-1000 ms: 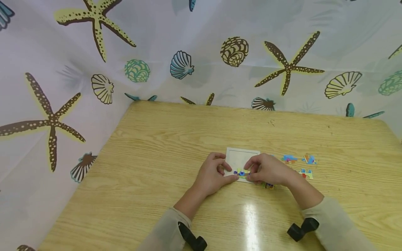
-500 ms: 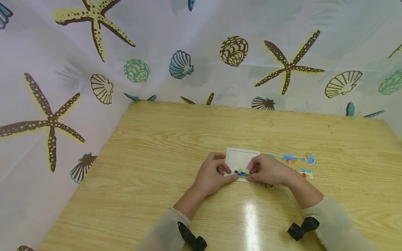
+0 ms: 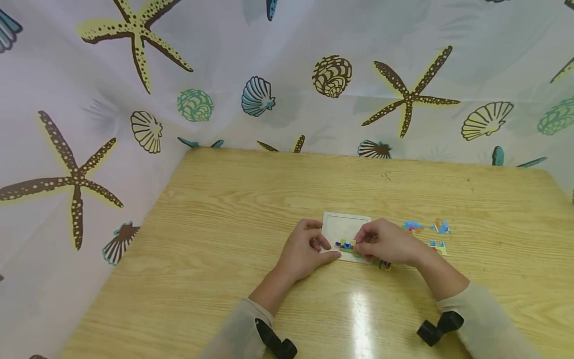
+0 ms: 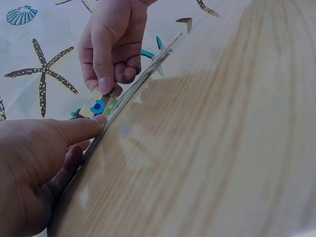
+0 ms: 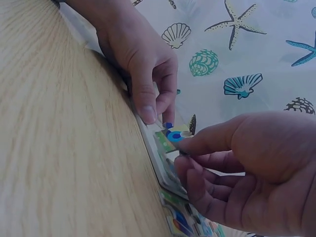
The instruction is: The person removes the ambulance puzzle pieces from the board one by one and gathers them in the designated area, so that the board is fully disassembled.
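A shallow white puzzle board (image 3: pixel 345 224) lies on the table, mostly bare inside its rim. A small puzzle piece (image 3: pixel 346 245), green and yellow with a blue ring, sits along its near edge. My left hand (image 3: pixel 304 252) grips the board's near left corner, its thumb close to the piece in the left wrist view. With thumb and forefinger, my right hand (image 3: pixel 387 243) pinches the right end of the piece, as the right wrist view (image 5: pixel 256 173) shows. The fingertips cover that end, so how the piece fits the board cannot be told.
Right of the board lie loose pieces: a blue one (image 3: pixel 412 227), an orange and blue one (image 3: pixel 441 227) and a pale one (image 3: pixel 438 248). Another piece (image 3: pixel 384 265) lies partly under the right hand. A shell-patterned cloth (image 3: pixel 287 75) hangs behind the wooden table (image 3: pixel 224 224).
The right fingertips have drawn slightly right and now pinch the piece's end, with the thumb off the board's near edge. My left hand has stayed in place.
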The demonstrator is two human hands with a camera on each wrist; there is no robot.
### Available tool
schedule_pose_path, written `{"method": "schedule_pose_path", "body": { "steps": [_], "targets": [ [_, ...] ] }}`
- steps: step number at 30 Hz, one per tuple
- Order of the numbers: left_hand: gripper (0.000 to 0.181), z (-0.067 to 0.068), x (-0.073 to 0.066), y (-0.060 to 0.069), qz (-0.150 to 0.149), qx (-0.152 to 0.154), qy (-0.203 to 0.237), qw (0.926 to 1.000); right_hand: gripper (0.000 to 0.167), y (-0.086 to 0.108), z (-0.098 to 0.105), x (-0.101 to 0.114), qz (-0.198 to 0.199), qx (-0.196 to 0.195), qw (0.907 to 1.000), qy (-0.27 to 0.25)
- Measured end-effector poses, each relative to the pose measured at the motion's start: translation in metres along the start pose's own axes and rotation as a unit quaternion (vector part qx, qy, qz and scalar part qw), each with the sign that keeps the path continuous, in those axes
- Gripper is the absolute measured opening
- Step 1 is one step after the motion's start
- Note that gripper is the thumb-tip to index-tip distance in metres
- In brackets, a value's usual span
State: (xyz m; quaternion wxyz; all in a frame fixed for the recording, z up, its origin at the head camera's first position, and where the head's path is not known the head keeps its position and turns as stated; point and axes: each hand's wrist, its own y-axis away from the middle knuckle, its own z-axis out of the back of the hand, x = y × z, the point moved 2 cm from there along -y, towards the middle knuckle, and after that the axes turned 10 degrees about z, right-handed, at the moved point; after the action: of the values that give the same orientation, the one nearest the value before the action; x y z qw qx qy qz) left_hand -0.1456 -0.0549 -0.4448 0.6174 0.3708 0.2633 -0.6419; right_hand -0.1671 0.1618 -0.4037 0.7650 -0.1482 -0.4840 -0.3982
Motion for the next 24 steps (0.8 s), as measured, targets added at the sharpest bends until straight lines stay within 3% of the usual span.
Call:
{"method": "schedule_pose_path", "body": {
  "steps": [11,24],
  "targets": [
    [0.025,0.000,0.000,0.001,-0.003,-0.004,0.001,1.0000,0.023,0.012,0.008,-0.009,0.026,0.011,0.9990,-0.035],
    [0.025,0.001,0.000,0.002,-0.004,-0.005,0.000,1.0000,0.024,0.040,0.029,-0.019,0.027,0.000,0.9994,-0.022]
  ]
}}
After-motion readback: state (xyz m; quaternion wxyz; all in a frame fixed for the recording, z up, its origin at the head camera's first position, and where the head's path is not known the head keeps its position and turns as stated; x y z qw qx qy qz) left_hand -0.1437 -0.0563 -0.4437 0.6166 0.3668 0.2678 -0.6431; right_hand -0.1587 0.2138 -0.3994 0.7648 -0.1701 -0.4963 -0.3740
